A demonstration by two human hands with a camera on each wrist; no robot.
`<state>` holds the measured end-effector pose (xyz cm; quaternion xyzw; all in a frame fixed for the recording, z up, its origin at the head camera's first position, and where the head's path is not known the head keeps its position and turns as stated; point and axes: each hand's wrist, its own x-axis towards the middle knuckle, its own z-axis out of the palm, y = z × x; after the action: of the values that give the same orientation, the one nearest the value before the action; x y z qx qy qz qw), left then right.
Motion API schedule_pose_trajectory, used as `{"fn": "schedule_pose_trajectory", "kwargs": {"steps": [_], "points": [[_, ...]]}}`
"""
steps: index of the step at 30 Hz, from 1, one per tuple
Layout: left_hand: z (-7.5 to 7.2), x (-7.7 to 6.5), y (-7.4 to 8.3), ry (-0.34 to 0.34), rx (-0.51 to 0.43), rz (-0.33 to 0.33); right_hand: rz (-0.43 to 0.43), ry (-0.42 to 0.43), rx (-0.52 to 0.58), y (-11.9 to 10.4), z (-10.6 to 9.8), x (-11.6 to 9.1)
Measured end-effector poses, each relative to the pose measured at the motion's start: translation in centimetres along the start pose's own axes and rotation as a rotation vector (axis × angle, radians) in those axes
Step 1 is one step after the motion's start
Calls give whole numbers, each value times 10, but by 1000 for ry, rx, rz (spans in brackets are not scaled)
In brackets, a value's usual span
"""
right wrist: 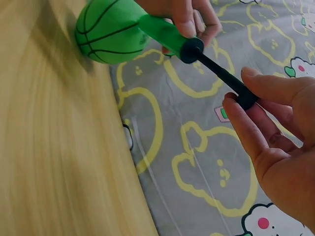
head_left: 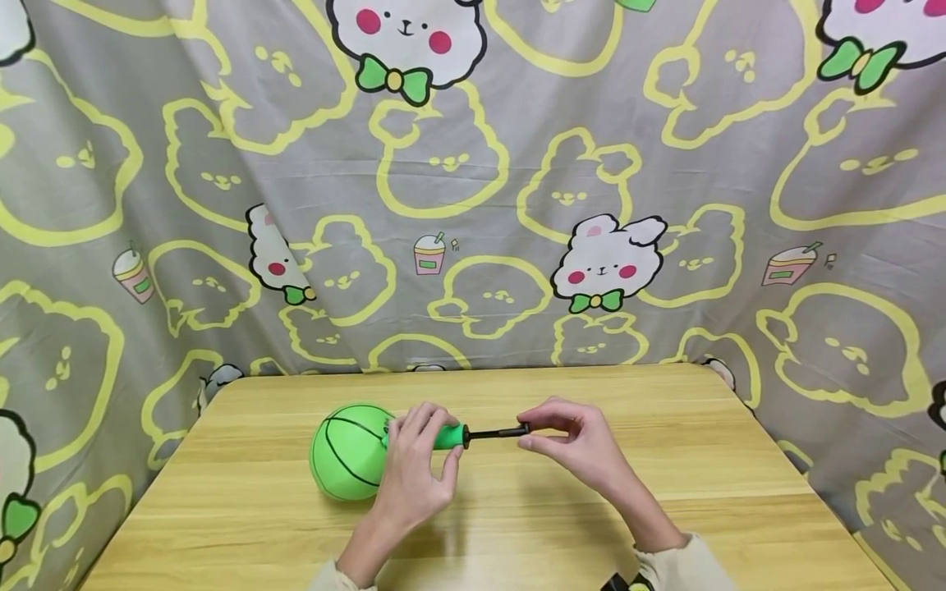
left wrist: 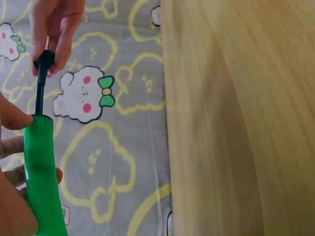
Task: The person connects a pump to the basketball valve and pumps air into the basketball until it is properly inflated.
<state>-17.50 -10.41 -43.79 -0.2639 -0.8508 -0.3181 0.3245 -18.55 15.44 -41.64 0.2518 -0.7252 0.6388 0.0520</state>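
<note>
A green ball [head_left: 347,455] with black lines sits at the left in the head view. Against its right side lies the end of a small hand pump [left wrist: 40,172] with a green barrel. My left hand [head_left: 415,472] grips that barrel, its fingers over the top. The black plunger rod [right wrist: 219,71] is drawn out of the barrel toward the right. At its end, my right hand [head_left: 580,443] pinches the black handle [right wrist: 247,98] between thumb and fingers. The spot where the pump meets the ball is hidden behind my left hand in the head view.
The wooden table [head_left: 739,460] spreads under both hands. A grey curtain [head_left: 480,238] with yellow cartoon outlines hangs behind the table and along its sides. A dark object [head_left: 626,583] shows at the right wrist.
</note>
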Motion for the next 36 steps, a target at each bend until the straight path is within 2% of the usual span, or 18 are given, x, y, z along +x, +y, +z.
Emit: {"fn": "schedule_pose_trajectory", "kwargs": {"steps": [5,13,17,22,31,36], "points": [[2,-1,0,15,-3,19,-38,15,15,3,11,0],[5,-1,4,-7,13,15,-80,59,6,10,26,-1],[7,-3,7,-42,12,20,-34,56,34,12,34,-3],[8,-6,8,-65,-4,13,3,10,36,12,41,-4],[4,-5,5,-77,-26,3,6,-75,45,3,31,0],[3,-3,5,-92,-4,-7,-4,-75,47,-1,20,-1]]}}
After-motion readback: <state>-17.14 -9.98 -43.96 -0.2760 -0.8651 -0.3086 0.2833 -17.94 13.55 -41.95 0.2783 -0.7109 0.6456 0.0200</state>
